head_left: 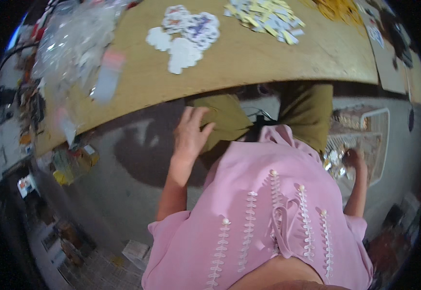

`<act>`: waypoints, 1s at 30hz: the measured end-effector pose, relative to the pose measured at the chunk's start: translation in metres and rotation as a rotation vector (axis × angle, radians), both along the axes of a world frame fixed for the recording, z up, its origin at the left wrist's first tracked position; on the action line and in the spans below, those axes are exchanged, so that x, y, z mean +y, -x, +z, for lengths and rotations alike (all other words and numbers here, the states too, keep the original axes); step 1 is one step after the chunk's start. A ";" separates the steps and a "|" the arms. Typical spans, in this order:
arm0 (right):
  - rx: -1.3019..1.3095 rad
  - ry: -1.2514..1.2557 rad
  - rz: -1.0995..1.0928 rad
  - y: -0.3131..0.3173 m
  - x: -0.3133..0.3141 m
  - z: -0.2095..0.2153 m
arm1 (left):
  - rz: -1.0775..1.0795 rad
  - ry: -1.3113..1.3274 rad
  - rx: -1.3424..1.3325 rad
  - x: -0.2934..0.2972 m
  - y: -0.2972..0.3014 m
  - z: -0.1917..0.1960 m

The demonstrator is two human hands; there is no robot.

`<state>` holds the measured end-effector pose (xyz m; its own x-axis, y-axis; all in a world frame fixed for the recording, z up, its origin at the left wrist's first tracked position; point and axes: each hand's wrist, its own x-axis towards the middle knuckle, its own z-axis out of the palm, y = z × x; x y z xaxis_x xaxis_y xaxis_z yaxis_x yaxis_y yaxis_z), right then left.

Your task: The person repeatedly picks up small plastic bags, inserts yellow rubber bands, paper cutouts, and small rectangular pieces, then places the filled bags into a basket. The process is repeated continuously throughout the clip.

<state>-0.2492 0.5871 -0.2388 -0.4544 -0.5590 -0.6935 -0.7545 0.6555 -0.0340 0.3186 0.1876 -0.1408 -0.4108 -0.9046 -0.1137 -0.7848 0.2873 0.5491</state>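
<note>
My left hand (189,133) hovers by my left thigh, just below the table's front edge. Its fingers are spread apart and nothing is in them. Down at my right side, my right hand (356,158) reaches into a white plastic basket (385,130). It is at a heap of shiny silver pieces (335,162) inside; their kind is too small to make out. The fingers of that hand are dark and partly hidden, so their grip does not show.
On the wooden table (268,60) lie white scalloped paper cutouts (184,53), a pile of yellow and pale-blue slips (271,19) and yellow bands (341,10). Clear plastic bags (77,41) crowd its left end. A box with yellow wrapping (75,164) stands below.
</note>
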 end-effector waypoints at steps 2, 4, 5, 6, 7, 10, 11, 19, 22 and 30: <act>0.086 -0.123 0.104 0.015 0.060 -0.040 | -0.098 0.012 0.148 -0.007 -0.004 -0.009; 0.185 -0.170 0.160 0.013 0.071 -0.059 | -0.112 -0.028 0.142 -0.012 -0.004 -0.015; 0.095 -0.064 0.231 0.016 0.057 -0.069 | -0.122 -0.018 0.201 -0.015 -0.006 -0.014; 0.005 0.039 0.301 0.017 0.043 -0.080 | -0.066 -0.041 0.201 -0.018 -0.013 -0.010; -0.134 0.123 0.102 -0.007 -0.002 -0.065 | -0.011 -0.045 0.183 -0.019 -0.019 0.000; -0.142 0.186 0.025 -0.046 -0.100 -0.009 | 0.013 -0.012 0.063 -0.035 -0.062 0.010; -0.114 0.269 0.089 -0.060 -0.126 0.013 | -0.045 0.005 -0.147 -0.038 -0.084 0.018; 0.170 0.447 0.313 -0.146 -0.260 0.147 | 0.205 0.610 -0.108 -0.079 -0.070 0.101; 0.097 0.548 0.372 -0.169 -0.282 0.159 | 0.202 0.896 -0.289 -0.138 -0.073 0.077; -0.090 0.430 0.478 -0.228 -0.306 0.175 | 0.257 0.712 0.138 -0.151 -0.091 0.054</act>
<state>-0.0213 0.2815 -0.0637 -0.0376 -0.9214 -0.3869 -0.9416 0.1623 -0.2950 0.4098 0.0365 -0.0872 -0.1457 -0.8095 0.5688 -0.8124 0.4260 0.3981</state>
